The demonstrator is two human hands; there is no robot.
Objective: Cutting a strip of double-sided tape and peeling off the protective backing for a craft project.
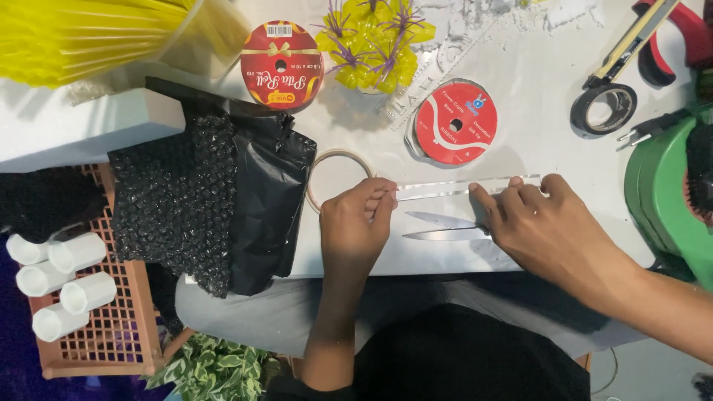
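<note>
stretching one clear tape strip [464,186] between two hands, above one scissors [445,226].

Glossy clear plastic strip [464,184], shiny metal scissors [438,226], glossy black bubble wrap [174,208]

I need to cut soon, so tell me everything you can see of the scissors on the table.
The scissors lie flat on the white table, just below the clear tape strip stretched between the hands. Two shiny metal blades are open in a narrow V, tips pointing toward the left hand. The pivot and handles are hidden under the right hand, which rests over them. Handle colour cannot be seen.
</note>
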